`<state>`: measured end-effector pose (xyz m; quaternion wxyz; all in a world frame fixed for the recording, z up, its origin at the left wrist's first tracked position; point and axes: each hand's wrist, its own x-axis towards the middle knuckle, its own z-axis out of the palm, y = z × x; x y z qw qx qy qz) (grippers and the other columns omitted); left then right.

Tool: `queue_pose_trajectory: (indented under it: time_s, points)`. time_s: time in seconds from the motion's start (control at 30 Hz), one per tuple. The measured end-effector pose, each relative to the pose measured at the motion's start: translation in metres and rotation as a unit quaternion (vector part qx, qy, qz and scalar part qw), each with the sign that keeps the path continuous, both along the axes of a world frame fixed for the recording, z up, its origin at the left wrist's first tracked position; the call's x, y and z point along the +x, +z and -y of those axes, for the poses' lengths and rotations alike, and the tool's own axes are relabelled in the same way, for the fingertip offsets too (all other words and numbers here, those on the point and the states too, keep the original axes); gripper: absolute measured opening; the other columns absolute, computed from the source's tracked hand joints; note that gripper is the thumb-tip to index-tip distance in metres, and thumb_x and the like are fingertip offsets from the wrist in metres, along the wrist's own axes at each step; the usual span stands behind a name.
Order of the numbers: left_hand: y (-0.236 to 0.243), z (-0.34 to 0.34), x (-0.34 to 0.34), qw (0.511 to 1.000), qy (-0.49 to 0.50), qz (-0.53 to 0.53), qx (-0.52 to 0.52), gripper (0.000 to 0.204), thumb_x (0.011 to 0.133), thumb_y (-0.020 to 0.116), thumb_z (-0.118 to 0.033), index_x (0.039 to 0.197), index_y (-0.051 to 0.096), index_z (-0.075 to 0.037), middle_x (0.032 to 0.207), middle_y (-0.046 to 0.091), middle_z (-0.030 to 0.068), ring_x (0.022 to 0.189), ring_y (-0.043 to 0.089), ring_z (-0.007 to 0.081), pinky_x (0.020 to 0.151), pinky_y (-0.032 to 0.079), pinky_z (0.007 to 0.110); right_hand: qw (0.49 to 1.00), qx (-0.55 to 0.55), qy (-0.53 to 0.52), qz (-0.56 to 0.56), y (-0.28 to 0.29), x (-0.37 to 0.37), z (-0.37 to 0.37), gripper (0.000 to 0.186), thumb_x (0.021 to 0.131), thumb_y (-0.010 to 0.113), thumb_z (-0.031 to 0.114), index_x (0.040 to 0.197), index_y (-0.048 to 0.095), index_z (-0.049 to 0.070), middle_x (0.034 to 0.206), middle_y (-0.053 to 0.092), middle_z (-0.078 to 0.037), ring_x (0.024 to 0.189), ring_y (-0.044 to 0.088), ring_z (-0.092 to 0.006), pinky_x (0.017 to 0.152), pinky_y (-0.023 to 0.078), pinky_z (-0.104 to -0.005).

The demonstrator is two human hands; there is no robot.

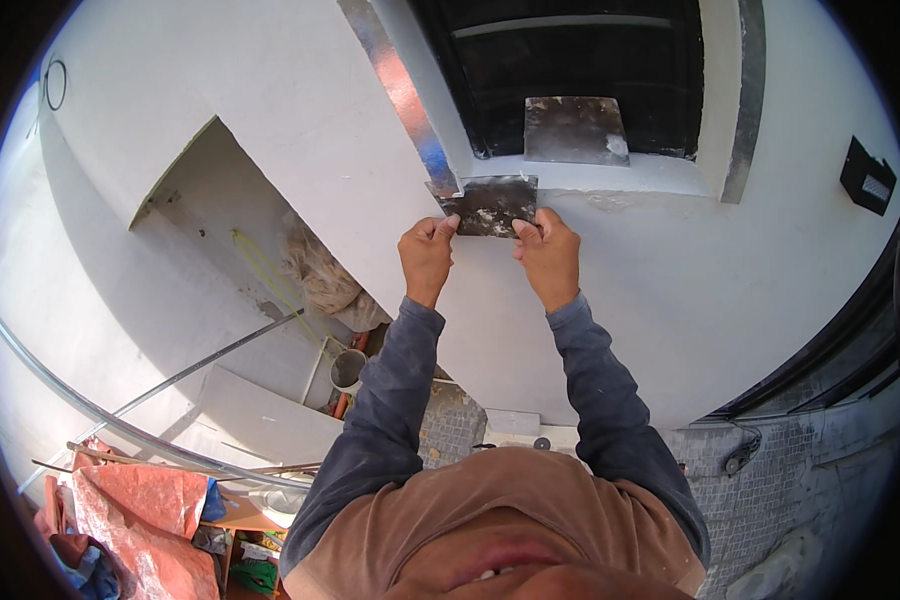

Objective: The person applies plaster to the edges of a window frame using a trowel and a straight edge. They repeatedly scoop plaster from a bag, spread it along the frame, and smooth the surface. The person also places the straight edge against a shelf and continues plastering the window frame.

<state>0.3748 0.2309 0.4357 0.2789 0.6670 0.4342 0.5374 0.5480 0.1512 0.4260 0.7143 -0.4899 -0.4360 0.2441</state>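
Observation:
My left hand (428,256) grips the lower left corner of a dark, white-dusted rectangular tile (488,207), thumb on its face. At the lower right corner, my right hand (547,255) pinches the same tile. Its upper edge is at the left end of the white window sill (660,175), and its upper left corner meets the foot of a shiny strip (400,85) along the window opening. On the sill a second dark tile (575,130) with a pale smudge leans against the black window (580,65). The fingers behind the held tile are hidden.
A white wall (660,280) surrounds the window, with a black box-shaped fitting (867,176) at right. Left, an opening shows a sack (320,270) and a bucket (348,370). A metal bar (210,355) crosses below; red sheeting (140,500) lies lower left, a cable (742,450) lower right.

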Motion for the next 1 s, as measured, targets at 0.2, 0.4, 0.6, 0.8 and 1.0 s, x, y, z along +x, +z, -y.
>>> queue_pose_trajectory:
  time_s: [0.2,0.4,0.6,0.8,1.0]
  points:
    - [-0.003,-0.019,-0.006,0.995,0.043,0.018,0.091,0.034,0.097,0.073,-0.031,0.082,0.068,0.0,0.06,0.055,-0.0009,0.055,0.053,0.0095,0.052,0.044,0.029,0.932,-0.083,-0.206,0.285,0.016,-0.015,-0.001,0.027,0.098,0.065,0.028,0.096,0.065,0.002,0.07,0.067,-0.023,0.069,0.068,-0.0444,0.062,0.053,-0.0513]
    - [0.008,-0.025,-0.006,0.97,0.13,-0.018,0.205,0.029,0.098,0.072,-0.027,0.087,0.069,0.0,0.064,0.058,0.0015,0.059,0.055,0.0104,0.055,0.045,0.03,0.923,-0.071,-0.2,0.321,0.031,-0.019,-0.003,0.028,0.098,0.063,0.027,0.092,0.066,0.0,0.069,0.067,-0.023,0.067,0.068,-0.0441,0.062,0.053,-0.0528]
    - [0.013,-0.023,-0.006,0.905,0.233,-0.122,0.334,0.025,0.097,0.071,-0.025,0.115,0.068,-0.008,0.11,0.066,0.0111,0.101,0.061,0.0244,0.087,0.048,0.041,0.934,-0.071,-0.191,0.293,0.039,-0.022,-0.008,0.028,0.098,0.063,0.026,0.09,0.067,-0.001,0.073,0.068,-0.026,0.072,0.069,-0.0453,0.064,0.054,-0.0534]
    - [0.012,-0.053,-0.02,0.809,0.241,-0.258,0.47,0.048,0.099,0.063,-0.021,0.146,0.055,-0.013,0.162,0.04,0.0084,0.156,0.021,0.0366,0.122,0.015,0.058,0.942,-0.061,-0.189,0.271,0.042,-0.027,-0.011,0.028,0.098,0.062,0.024,0.091,0.067,-0.002,0.076,0.069,-0.027,0.075,0.069,-0.0469,0.067,0.055,-0.0533]
    - [0.012,-0.071,-0.026,0.795,0.258,-0.269,0.479,0.058,0.098,0.061,-0.016,0.155,0.047,-0.017,0.167,0.033,0.002,0.159,0.01,0.0337,0.124,-0.004,0.057,0.935,-0.047,-0.199,0.29,0.05,-0.036,-0.013,0.025,0.099,0.059,0.021,0.092,0.064,-0.002,0.076,0.07,-0.026,0.073,0.069,-0.0461,0.066,0.054,-0.0532]
